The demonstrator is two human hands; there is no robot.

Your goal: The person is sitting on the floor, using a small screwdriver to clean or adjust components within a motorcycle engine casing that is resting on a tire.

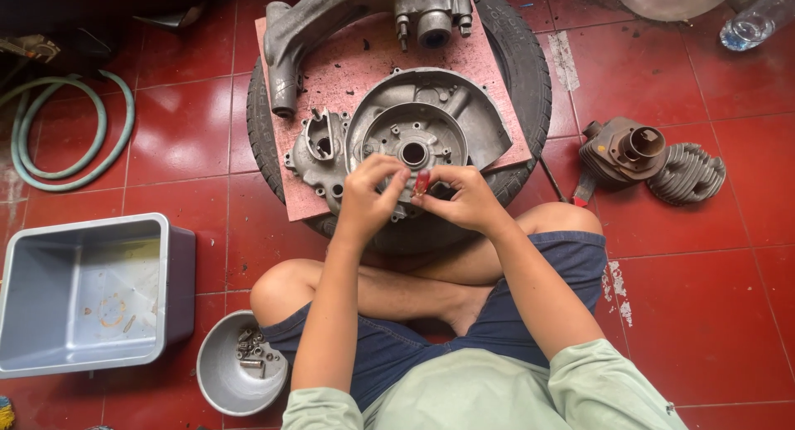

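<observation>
I sit cross-legged on a red tiled floor. A grey metal engine casing [447, 115] lies on a reddish board [348, 65] set on a black tyre [522, 57]. Both hands are raised over the casing's near edge. My right hand [465, 200] pinches a small red part [421, 183] between thumb and fingers. My left hand [370, 196] meets it, its fingertips touching the same red part from the left. What the part is exactly cannot be made out.
A grey plastic tub [50, 289] stands at the left, with a metal bowl [219, 380] of bolts by my left knee. A green hose [70, 132] coils at far left. A finned cylinder [621, 152] and cylinder head [687, 173] lie at right, a plastic bottle [754, 20] beyond.
</observation>
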